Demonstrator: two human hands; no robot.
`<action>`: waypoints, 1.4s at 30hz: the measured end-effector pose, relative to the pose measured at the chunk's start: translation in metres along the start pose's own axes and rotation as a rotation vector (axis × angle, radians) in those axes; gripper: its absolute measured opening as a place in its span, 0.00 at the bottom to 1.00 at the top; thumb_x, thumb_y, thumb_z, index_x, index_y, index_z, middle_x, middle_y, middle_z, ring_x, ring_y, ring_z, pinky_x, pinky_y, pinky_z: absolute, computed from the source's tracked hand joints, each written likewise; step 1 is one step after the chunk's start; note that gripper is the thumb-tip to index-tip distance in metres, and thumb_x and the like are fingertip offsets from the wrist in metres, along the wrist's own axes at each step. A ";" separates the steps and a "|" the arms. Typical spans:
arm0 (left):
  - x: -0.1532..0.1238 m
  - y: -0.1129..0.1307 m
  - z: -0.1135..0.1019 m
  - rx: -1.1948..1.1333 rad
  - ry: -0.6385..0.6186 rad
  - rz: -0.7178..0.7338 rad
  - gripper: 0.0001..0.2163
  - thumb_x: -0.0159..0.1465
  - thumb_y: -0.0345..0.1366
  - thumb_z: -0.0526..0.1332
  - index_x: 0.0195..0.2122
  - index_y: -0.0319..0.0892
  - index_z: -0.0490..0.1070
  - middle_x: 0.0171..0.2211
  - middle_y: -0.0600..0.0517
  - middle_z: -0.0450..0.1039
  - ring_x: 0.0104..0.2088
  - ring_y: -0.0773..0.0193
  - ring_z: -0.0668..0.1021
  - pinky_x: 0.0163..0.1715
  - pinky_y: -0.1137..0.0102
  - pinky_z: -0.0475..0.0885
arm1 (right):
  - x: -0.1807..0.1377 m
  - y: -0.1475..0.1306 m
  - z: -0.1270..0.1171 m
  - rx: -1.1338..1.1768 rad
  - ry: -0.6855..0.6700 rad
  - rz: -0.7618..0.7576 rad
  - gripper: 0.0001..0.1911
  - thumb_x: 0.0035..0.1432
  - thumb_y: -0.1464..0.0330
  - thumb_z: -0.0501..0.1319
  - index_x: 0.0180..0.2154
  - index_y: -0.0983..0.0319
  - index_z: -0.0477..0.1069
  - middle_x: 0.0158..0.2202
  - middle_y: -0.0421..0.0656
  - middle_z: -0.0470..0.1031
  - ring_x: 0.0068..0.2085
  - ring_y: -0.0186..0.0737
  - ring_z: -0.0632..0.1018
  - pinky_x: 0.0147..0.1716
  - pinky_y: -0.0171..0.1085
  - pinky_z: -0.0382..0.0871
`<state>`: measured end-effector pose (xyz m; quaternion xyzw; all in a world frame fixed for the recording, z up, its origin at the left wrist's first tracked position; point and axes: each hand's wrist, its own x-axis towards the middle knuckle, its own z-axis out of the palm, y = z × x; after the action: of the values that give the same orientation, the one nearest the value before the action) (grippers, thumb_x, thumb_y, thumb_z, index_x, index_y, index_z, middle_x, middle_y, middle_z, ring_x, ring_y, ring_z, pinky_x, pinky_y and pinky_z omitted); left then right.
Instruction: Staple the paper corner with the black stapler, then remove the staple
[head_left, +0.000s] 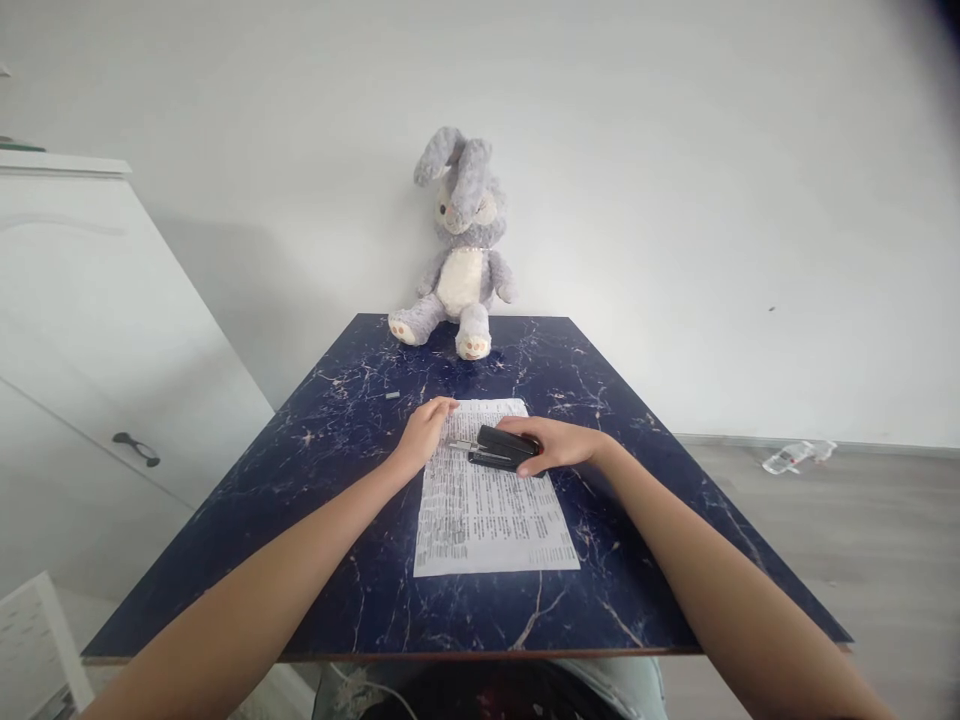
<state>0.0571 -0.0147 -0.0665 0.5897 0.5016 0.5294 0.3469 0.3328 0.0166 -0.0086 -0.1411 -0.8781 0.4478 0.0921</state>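
A printed sheet of paper (499, 525) lies on the dark blue marbled table (337, 560), its text running across the page. Over the upper part of the sheet is a black stapler (506, 447), with its silver metal end pointing left. My right hand (555, 443) is wrapped round the stapler's right end, thumb on the near side. At the paper's upper left edge rests my left hand (425, 432), fingers stretched out and close together, near the stapler's metal tip. Whether any finger goes under the sheet is hidden.
A grey plush rabbit (461, 270) sits at the table's far end against the white wall. A small grey bar, perhaps staples (392, 395), lies left of the paper. A white cabinet (112, 330) stands at left; a clear plastic item (791, 457) is on the floor at right.
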 end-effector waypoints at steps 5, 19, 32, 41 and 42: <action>-0.004 0.018 0.003 -0.225 0.003 -0.004 0.13 0.70 0.46 0.59 0.43 0.43 0.79 0.51 0.44 0.79 0.57 0.52 0.77 0.61 0.58 0.67 | 0.018 -0.019 0.019 -0.266 0.161 -0.075 0.21 0.56 0.76 0.65 0.52 0.62 0.73 0.50 0.47 0.76 0.47 0.45 0.77 0.49 0.46 0.73; -0.006 0.028 0.002 -0.835 -0.109 -0.468 0.22 0.73 0.53 0.51 0.41 0.40 0.74 0.45 0.38 0.78 0.50 0.52 0.81 0.54 0.58 0.77 | 0.033 -0.028 0.044 -1.354 0.505 -0.077 0.26 0.67 0.81 0.53 0.63 0.60 0.66 0.66 0.51 0.66 0.63 0.54 0.69 0.53 0.50 0.73; -0.006 0.029 0.006 -0.826 -0.061 -0.504 0.07 0.71 0.32 0.59 0.39 0.39 0.78 0.44 0.42 0.81 0.49 0.56 0.82 0.60 0.59 0.74 | 0.032 -0.024 0.042 -1.387 0.488 -0.058 0.26 0.68 0.80 0.56 0.63 0.58 0.66 0.67 0.51 0.66 0.62 0.56 0.70 0.53 0.52 0.71; -0.008 0.029 0.006 -0.739 -0.068 -0.472 0.05 0.69 0.29 0.63 0.39 0.36 0.80 0.44 0.41 0.82 0.45 0.58 0.84 0.58 0.61 0.75 | 0.032 -0.023 0.043 -1.299 0.480 -0.062 0.29 0.66 0.81 0.58 0.64 0.56 0.66 0.67 0.50 0.66 0.62 0.58 0.71 0.55 0.54 0.70; -0.008 0.029 0.006 -0.730 -0.065 -0.470 0.05 0.69 0.28 0.64 0.39 0.36 0.80 0.43 0.41 0.82 0.45 0.58 0.84 0.58 0.61 0.75 | 0.032 -0.023 0.043 -1.292 0.481 -0.061 0.29 0.66 0.81 0.58 0.64 0.55 0.66 0.67 0.50 0.65 0.62 0.58 0.71 0.55 0.54 0.70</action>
<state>0.0695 -0.0295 -0.0427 0.3144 0.3909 0.5599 0.6594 0.2863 -0.0178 -0.0140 -0.2384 -0.9276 -0.2119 0.1944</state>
